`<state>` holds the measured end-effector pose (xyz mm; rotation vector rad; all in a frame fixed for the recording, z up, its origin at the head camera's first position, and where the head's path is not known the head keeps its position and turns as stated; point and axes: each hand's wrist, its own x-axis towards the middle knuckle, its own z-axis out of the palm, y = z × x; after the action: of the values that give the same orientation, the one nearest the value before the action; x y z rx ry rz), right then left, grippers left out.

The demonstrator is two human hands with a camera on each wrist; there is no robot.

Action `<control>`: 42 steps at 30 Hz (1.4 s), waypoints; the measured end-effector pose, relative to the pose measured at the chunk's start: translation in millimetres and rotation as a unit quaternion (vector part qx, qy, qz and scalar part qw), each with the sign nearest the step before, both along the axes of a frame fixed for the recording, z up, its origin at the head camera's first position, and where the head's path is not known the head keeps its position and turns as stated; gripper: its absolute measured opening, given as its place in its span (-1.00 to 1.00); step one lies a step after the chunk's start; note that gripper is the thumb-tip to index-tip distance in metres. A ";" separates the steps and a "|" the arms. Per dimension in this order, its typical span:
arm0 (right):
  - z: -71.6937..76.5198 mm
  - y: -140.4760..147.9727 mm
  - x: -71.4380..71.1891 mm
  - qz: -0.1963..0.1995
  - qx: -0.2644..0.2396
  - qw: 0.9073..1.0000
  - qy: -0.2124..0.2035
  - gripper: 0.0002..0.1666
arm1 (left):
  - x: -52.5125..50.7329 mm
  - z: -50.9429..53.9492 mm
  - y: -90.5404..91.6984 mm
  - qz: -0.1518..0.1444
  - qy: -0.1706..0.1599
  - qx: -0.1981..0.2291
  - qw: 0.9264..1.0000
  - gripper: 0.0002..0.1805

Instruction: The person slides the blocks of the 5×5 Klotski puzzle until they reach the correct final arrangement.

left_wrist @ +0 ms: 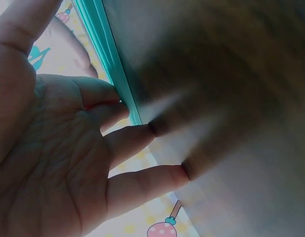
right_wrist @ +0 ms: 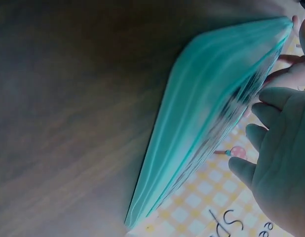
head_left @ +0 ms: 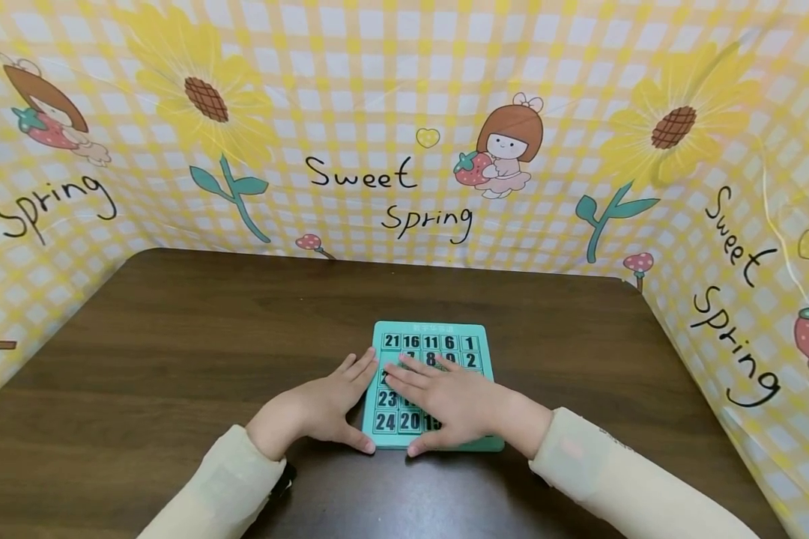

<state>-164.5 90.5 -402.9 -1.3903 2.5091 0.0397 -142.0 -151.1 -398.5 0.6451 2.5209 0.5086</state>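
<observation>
A teal sliding number puzzle [head_left: 438, 342] lies flat on the table, with black numbers on its square tiles. Its top row reads 21, 16, 11, 6, 1, and a bare teal gap shows at the left of the second row. My left hand [head_left: 323, 404] rests along the puzzle's left edge, fingers extended, thumb near the lower left corner. Over the tiles my right hand [head_left: 455, 400] is spread, hiding many of the middle and right ones. In the right wrist view the puzzle's side [right_wrist: 192, 113] shows, with the right fingers [right_wrist: 244, 170] straight above the tile face.
Dark brown wooden table [head_left: 209, 337] surrounds the puzzle. A yellow checked cloth [head_left: 350, 112] with flowers and "Sweet Spring" lettering hangs along the back and both sides. A small black object [head_left: 285, 479] shows by the left cuff.
</observation>
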 end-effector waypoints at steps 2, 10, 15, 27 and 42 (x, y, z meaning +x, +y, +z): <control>0.8 0.3 -6.2 -0.008 -0.007 1.000 0.000 0.14 | 0.4 0.1 0.2 0.001 0.001 -0.001 1.000 0.33; 0.1 -3.5 -42.4 -0.064 -0.004 0.998 -0.015 0.15 | -0.5 -0.4 0.5 0.001 0.005 -0.007 1.000 0.33; -2.2 -6.8 -55.2 -0.084 0.005 0.996 -0.028 0.18 | -1.1 -1.9 1.6 0.000 0.006 -0.004 1.000 0.33; -5.4 -14.9 -53.4 -0.079 0.028 0.996 -0.023 0.23 | -2.4 -1.1 1.0 0.003 0.003 -0.009 1.000 0.33; -3.0 -4.7 -28.2 -0.054 0.013 0.998 -0.010 0.18 | -0.7 -0.4 2.1 0.009 0.003 -0.010 1.000 0.33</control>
<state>-192.7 85.8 -405.9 -1.2381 2.5538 0.0378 -142.7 -149.0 -398.9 0.6183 2.5364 0.4879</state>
